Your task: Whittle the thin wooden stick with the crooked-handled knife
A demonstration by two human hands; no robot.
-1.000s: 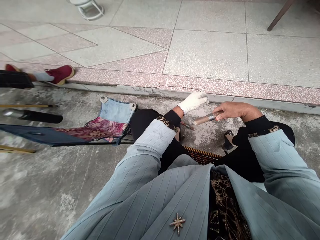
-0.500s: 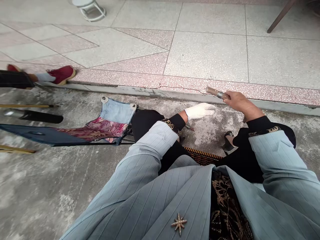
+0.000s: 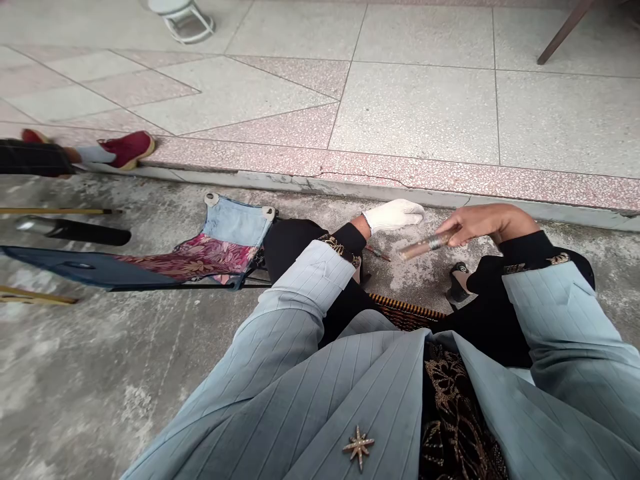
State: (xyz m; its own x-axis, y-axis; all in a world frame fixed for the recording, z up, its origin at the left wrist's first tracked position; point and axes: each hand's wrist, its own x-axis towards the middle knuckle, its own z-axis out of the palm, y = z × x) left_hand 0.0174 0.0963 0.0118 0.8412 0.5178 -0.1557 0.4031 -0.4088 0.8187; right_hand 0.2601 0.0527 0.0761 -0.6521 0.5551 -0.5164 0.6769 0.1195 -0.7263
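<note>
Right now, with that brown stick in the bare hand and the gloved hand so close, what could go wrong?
1. The right hand pinches the stick only at its far end, so it might slip and drop onto the concrete.
2. The stick's free end points at the gloved left hand; a quick swing could knock those fingers.
3. A thin tool lies on the ground just under both hands and might be bumped or rolled away.

Blurred stick [image 3: 425, 245] in right hand [image 3: 480, 223]; chair leg [image 3: 563, 30] cut off at top edge.
</note>
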